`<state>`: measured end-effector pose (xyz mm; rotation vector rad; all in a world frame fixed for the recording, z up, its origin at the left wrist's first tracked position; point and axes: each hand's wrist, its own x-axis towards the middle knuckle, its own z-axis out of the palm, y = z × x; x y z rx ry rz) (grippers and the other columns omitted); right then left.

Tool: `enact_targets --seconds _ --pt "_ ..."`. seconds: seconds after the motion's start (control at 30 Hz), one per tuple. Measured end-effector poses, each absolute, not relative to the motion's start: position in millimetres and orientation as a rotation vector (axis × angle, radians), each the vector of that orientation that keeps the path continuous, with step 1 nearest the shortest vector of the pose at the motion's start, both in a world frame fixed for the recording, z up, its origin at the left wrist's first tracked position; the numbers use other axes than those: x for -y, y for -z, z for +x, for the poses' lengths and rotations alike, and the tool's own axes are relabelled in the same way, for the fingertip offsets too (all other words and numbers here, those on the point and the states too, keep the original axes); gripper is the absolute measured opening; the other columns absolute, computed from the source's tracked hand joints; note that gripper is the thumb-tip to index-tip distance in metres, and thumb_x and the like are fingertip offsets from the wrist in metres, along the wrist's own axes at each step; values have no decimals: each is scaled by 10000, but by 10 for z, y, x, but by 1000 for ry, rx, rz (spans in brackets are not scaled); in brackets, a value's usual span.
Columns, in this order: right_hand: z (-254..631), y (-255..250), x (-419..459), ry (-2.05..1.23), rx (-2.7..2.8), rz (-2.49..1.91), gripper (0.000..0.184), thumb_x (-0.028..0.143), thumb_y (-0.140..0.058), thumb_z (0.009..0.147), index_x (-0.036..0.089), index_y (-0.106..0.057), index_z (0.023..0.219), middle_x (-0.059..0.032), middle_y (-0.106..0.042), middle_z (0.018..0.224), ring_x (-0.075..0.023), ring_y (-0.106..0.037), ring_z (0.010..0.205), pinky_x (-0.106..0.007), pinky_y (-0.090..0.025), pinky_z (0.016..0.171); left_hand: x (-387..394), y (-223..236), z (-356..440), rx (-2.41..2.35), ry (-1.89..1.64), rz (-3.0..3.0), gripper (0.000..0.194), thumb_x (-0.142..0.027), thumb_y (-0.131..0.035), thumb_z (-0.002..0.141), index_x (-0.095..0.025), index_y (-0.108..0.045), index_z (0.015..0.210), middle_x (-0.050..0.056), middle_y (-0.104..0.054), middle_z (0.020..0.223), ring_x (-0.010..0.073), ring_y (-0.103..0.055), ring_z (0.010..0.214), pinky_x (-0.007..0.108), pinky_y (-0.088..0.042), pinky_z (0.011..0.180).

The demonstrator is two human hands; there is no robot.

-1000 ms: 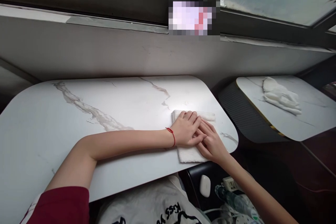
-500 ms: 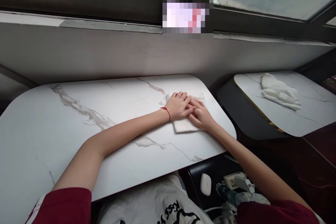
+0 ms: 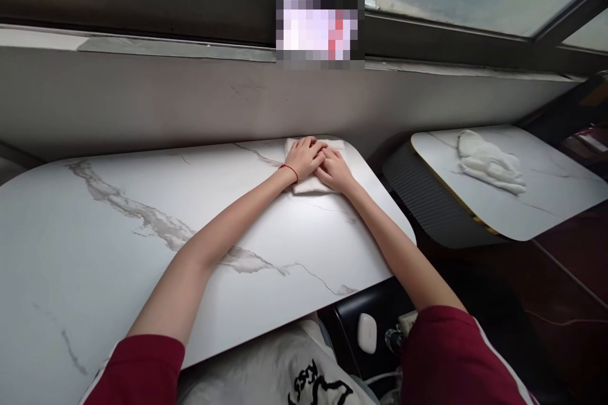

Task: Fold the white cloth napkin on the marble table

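A folded white cloth (image 3: 311, 186) lies flat near the far right corner of the white marble-patterned table (image 3: 256, 221). Flat on top of it rests my left hand (image 3: 304, 157), fingers stretched forward, a red string bracelet at the wrist. My right hand (image 3: 335, 171) lies beside it on the cloth, its fingers extended and meeting the fingers of my left hand. Both palms face down and hide the cloth's middle. Neither hand shows a grasp around the cloth.
A second marble-patterned table (image 3: 536, 215) at the right bears a crumpled white cloth (image 3: 491, 161). A white rounded case (image 3: 367, 333) sits on a black surface below the near edge. A wall and window frame (image 3: 446, 35) run along the back.
Both hands and the cloth under them have slid away from me, toward the table's far edge. My arms reach out farther. The view has shifted slightly.
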<state>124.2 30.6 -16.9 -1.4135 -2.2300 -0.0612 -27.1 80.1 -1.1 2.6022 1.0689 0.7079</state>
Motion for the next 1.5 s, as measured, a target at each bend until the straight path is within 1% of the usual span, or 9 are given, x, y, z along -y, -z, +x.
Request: enact_targets --seconds 0.13,0.3,0.5,0.67,0.93,1.03,1.13,1.3,1.5 --pt "1257 169 -460 51 2231 -1405 294 273 -462 922 156 -700 1048 -158 -685 1104 -328 -574 1181 -505 -419 1076 -915 5 -220 -1048 -797 2586 409 -265 -364 1013 -198 -625 1321 106 -576 1397 243 -516 1295 382 -386 1130" --pt "1286 156 -635 29 2228 -1370 279 295 -469 925 172 -695 1031 -138 -687 1056 -311 -597 1090 -483 -433 1037 -1003 -27 -241 -1105 -773 2601 423 -269 -302 1044 -182 -608 1323 103 -605 1347 238 -559 1227 375 -425 1072" --pt "1297 164 -683 12 2210 -1340 282 331 -466 916 193 -698 1001 -124 -689 1031 -309 -592 1047 -470 -434 1006 -995 -45 -267 -1120 -753 2618 415 -272 -286 1056 -204 -587 1335 93 -601 1372 228 -564 1236 379 -426 1063" --pt "1270 139 -651 -2 2203 -1357 289 309 -470 897 176 -703 1003 -129 -686 997 -316 -596 1029 -472 -426 998 -968 -64 -277 -1122 -742 2625 419 -263 -281 1058 -179 -583 1335 103 -596 1386 227 -548 1262 356 -409 1068" --pt "1249 124 -625 12 2215 -1358 331 283 -464 908 161 -709 1094 -148 -704 1119 -321 -602 1121 -488 -434 1029 -913 -47 -271 -1224 -754 2607 403 -294 -310 1050 -194 -595 1317 112 -616 1358 267 -546 1262 427 -397 1069" --pt "1240 126 -601 10 2209 -1354 369 276 -455 920 169 -702 1172 -156 -691 1254 -328 -584 1217 -508 -421 1060 -863 -30 -267 -1307 -781 2591 383 -319 -347 1043 -199 -593 1311 125 -610 1376 284 -520 1297 455 -377 1093" --pt "1239 122 -560 6 2218 -1358 424 269 -420 944 166 -679 1263 -154 -635 1395 -318 -539 1323 -516 -400 1100 -814 -21 -272 -1352 -751 2580 409 -344 -361 1043 -160 -569 1342 149 -577 1423 284 -498 1329 444 -353 1123" --pt "1315 113 -435 10 2229 -1379 446 284 -377 973 175 -675 1286 -146 -620 1428 -304 -526 1356 -530 -400 1118 -728 4 -257 -1259 -725 2627 461 -357 -342 1044 -141 -543 1398 153 -561 1450 280 -500 1336 440 -346 1136" --pt "1526 160 10 77 2223 -1436 458 299 -396 973 190 -643 1343 -140 -586 1478 -317 -503 1398 -562 -404 1125 -431 41 -103 -1097 -714 2721 506 -368 -384 1021 -112 -535 1431 180 -556 1470 301 -487 1361 459 -352 1139"
